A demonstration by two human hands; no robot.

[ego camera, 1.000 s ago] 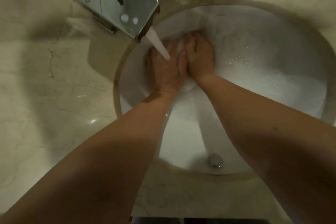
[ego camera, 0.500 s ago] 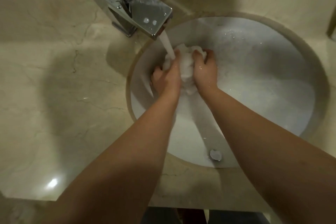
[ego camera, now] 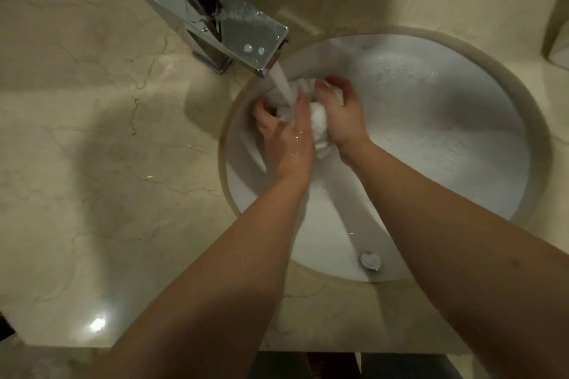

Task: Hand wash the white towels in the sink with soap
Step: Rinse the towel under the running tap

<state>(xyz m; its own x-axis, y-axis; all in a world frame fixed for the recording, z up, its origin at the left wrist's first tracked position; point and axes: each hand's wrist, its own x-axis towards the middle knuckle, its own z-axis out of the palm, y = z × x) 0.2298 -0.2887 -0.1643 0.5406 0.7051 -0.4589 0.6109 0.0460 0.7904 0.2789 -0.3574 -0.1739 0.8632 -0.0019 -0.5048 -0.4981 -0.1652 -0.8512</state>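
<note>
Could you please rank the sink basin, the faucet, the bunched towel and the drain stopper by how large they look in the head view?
1. sink basin
2. faucet, though nearer the camera
3. towel, partly hidden by both hands
4. drain stopper

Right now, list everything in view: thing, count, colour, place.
towel: one bunched wad, white, over the sink's left part under the water stream, between both hands
water stream: one, white, falling from the faucet spout onto the towel
faucet: one, chrome, on the countertop at the sink's upper left, spout over the basin
sink: one, white round basin, set into the countertop, wet with droplets
drain fitting: one, metal, near edge of the basin
countertop: one, beige veined stone, all around the sink
left hand: one, grips the towel from the left
right hand: one, grips the towel from the right
</note>
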